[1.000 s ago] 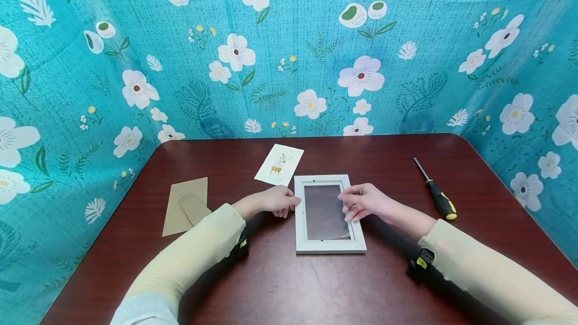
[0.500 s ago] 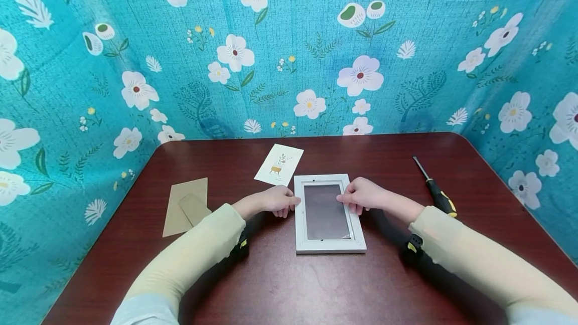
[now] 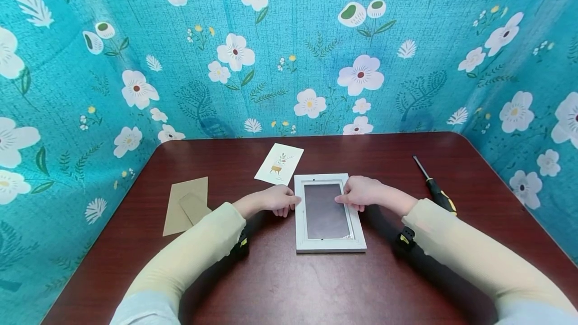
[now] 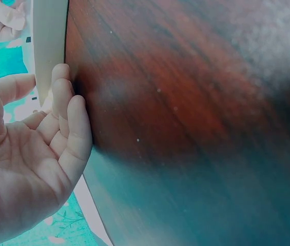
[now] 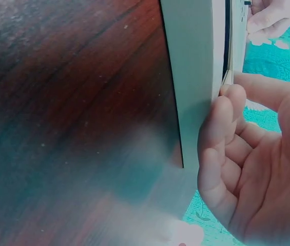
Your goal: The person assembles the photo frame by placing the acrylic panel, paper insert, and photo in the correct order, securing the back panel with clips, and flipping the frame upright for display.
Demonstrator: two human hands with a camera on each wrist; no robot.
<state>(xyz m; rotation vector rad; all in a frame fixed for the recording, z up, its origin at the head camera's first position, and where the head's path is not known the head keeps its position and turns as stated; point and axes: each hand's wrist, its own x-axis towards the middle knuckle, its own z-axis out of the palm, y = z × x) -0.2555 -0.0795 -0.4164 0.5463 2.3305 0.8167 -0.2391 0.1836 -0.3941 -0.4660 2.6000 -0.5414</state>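
A white picture frame [image 3: 331, 246] lies flat on the table, a clear pane [image 3: 326, 217] inside its opening with a small glint at the lower right corner. My left hand [image 3: 276, 199] holds the left rail, thumb on top and fingers curled at the outer side; the left wrist view shows this hand [image 4: 37, 148] from the palm side. At the right rail, my right hand [image 3: 363, 192] grips with the thumb reaching over the pane and the fingers bent against the frame's side. The right wrist view has those fingers [image 5: 217, 123] along the rail [image 5: 191, 66].
Behind the frame lies a white card [image 3: 280, 162] with a plant drawing. A brown backing board [image 3: 178, 209] with a stand flap is at the left, partly behind the left sleeve. A black and yellow screwdriver [image 3: 439, 194] lies at the right, its handle end near the right sleeve.
My right hand has drawn its spread fingers together at the right rail, and its wrist has shifted left. The pane's lower edge looks flatter. My left hand stays put.
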